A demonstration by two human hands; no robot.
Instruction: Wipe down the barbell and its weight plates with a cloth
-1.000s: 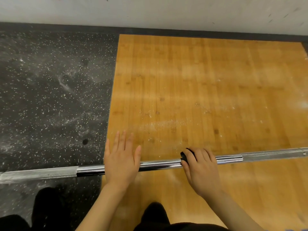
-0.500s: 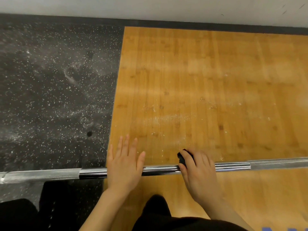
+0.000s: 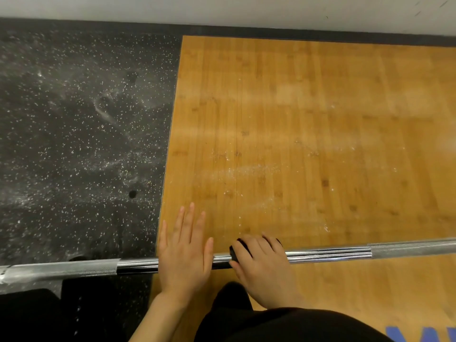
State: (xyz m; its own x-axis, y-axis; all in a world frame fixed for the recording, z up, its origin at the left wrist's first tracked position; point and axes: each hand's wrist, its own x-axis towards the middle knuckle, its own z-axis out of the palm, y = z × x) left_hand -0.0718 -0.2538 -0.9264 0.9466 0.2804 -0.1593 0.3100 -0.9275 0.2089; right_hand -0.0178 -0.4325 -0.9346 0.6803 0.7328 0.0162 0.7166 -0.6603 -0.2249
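A chrome barbell (image 3: pixel 328 253) runs left to right across the lower part of the view, with knurled sections at both ends of the visible shaft. My left hand (image 3: pixel 185 253) lies flat on top of the smooth middle section, fingers straight. Just to its right, my right hand (image 3: pixel 261 265) grips a black cloth (image 3: pixel 235 249) wrapped around the bar; only a small dark edge of the cloth shows past my fingers. No weight plates are in view.
The bar lies over a wooden lifting platform (image 3: pixel 308 144) dusted with chalk. Black speckled rubber flooring (image 3: pixel 74 144) borders it on the left. A white wall (image 3: pixel 222 8) runs along the far edge. My dark-clothed legs (image 3: pixel 271 324) fill the bottom.
My right hand with the cloth has slid left along the bar, closing the gap to my left hand. The left hand stays flat on the shaft.
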